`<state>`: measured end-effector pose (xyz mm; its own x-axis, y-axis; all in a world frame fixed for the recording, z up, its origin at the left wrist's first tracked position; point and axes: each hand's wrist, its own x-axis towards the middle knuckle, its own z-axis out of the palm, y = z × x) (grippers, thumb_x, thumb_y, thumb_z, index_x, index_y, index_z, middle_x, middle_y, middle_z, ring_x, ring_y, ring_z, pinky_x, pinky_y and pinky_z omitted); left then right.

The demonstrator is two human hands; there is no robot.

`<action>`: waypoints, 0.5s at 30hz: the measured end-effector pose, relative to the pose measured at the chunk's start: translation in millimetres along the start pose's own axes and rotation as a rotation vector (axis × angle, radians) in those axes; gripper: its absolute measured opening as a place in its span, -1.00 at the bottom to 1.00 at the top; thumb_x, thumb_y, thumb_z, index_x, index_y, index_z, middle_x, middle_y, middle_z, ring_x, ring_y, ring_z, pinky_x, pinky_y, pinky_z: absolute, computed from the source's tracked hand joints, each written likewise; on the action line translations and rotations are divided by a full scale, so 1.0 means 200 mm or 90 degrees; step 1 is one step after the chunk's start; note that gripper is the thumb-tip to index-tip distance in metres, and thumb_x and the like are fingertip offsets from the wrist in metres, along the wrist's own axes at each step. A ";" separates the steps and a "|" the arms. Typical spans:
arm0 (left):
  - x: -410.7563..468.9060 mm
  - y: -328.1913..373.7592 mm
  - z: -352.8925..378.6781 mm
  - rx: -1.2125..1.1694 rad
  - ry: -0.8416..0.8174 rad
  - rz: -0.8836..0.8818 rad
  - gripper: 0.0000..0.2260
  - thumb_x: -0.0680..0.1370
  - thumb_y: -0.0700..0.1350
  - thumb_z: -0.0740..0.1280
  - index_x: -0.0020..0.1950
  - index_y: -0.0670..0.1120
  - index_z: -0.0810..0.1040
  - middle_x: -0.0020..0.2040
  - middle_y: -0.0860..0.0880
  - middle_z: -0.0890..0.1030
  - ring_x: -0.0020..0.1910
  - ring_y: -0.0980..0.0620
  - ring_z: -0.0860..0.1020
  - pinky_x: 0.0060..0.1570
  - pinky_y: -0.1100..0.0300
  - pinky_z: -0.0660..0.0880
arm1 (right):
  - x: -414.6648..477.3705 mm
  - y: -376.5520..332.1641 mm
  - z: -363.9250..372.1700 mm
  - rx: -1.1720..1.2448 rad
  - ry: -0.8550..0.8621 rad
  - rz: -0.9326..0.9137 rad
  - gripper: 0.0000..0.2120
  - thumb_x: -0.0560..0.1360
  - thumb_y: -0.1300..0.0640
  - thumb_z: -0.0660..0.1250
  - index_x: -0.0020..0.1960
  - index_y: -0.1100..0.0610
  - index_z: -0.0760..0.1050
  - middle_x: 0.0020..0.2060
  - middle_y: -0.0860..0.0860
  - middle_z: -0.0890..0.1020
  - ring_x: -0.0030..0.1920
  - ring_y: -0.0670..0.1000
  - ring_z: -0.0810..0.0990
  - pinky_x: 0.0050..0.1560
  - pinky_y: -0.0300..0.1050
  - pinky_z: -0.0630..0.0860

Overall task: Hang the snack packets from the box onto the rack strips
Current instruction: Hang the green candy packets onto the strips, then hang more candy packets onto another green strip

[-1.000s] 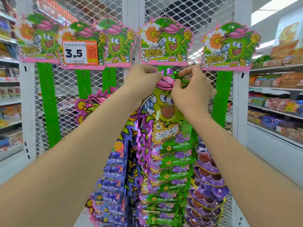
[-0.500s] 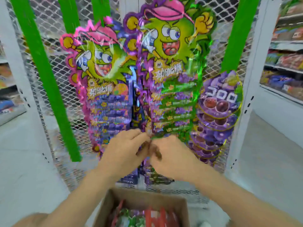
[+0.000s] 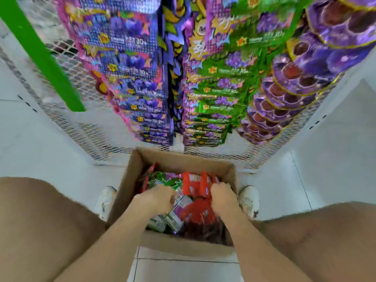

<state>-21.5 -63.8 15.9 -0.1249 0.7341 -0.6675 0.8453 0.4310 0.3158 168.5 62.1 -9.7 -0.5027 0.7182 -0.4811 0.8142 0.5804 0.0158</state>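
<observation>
Blue-violet packets hang edged in pink with yellow stars. Beside them are green packets printed with purple grapes, and round purple packets rimmed in yellow with dark red circles. The strip is bright green, the mesh rack white. The box is plain brown, with red packets inside.

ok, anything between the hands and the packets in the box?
Nothing visible. The box is open at the top and both hands are inside. The right hand curls its fingers over the red packets. The left hand rests on the green packets beside them; whether it grips one is hidden.
</observation>
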 end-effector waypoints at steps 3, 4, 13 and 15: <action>0.05 -0.05 0.01 -0.030 0.006 -0.011 -0.79 0.64 -0.15 0.29 0.22 -0.12 0.64 0.16 -0.12 0.69 0.07 -0.13 0.66 0.10 0.01 0.61 | 0.06 -0.04 0.14 -0.026 0.144 0.078 -0.56 0.52 0.28 0.41 0.37 0.17 0.44 0.32 0.24 0.40 0.28 0.26 0.44 0.19 0.03 0.56; 0.07 -0.06 0.01 -0.034 0.010 -0.014 -0.81 0.65 -0.15 0.28 0.20 -0.11 0.64 0.16 -0.11 0.68 0.06 -0.12 0.65 0.11 -0.01 0.61 | 0.07 -0.05 0.15 -0.009 0.172 0.119 -0.56 0.51 0.27 0.43 0.35 0.17 0.43 0.31 0.26 0.41 0.25 0.27 0.47 0.16 0.03 0.56; 0.06 -0.05 -0.07 -0.045 0.015 -0.040 -0.69 0.65 -0.27 0.23 0.37 -0.09 0.55 0.29 -0.14 0.57 0.14 -0.18 0.62 0.20 -0.13 0.61 | 0.13 -0.12 -0.02 0.231 -0.031 0.106 -0.81 0.53 0.22 0.37 0.13 0.17 0.49 0.16 0.20 0.58 0.20 0.26 0.62 0.07 0.06 0.60; 0.02 -0.04 -0.13 -0.017 0.044 -0.047 -0.63 0.60 -0.34 0.24 0.40 -0.13 0.48 0.20 -0.18 0.58 0.06 -0.22 0.61 0.11 -0.17 0.62 | 0.15 -0.14 -0.19 0.241 -0.119 0.020 -0.88 0.48 0.24 0.38 0.01 0.19 0.55 0.04 0.18 0.60 0.09 0.23 0.68 -0.14 -0.06 0.57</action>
<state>-42.7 -50.2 28.0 -0.2232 0.7340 -0.6415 0.8182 0.4988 0.2860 120.1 81.5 9.6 -0.4424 0.6312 -0.6371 0.8953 0.3519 -0.2731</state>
